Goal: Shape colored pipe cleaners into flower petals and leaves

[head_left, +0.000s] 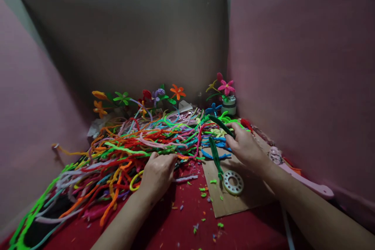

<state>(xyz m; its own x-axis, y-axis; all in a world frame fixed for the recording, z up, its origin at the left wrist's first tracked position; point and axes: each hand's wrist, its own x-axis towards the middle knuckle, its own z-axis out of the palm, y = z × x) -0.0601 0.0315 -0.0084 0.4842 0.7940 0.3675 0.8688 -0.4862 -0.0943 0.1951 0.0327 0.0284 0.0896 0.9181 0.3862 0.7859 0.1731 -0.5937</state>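
My right hand (241,144) is closed on a dark green fuzzy piece (221,124), which points up and to the left above the cardboard. Below it, a second dark green piece (216,157) lies with its lower end beside a white ring with holes (233,182) on the cardboard sheet (231,205). My left hand (159,170) rests at the front edge of a large heap of coloured pipe cleaners (117,152). Its fingers are curled downward, and what they hold, if anything, is hidden.
Pipe-cleaner flowers (177,91) stand behind the heap. A pink flower (226,87) rises from a white pot (229,105) at the back right. A pink long-handled item (307,183) lies on the right. Small clippings dot the red cloth (181,222). Pink walls flank the surface.
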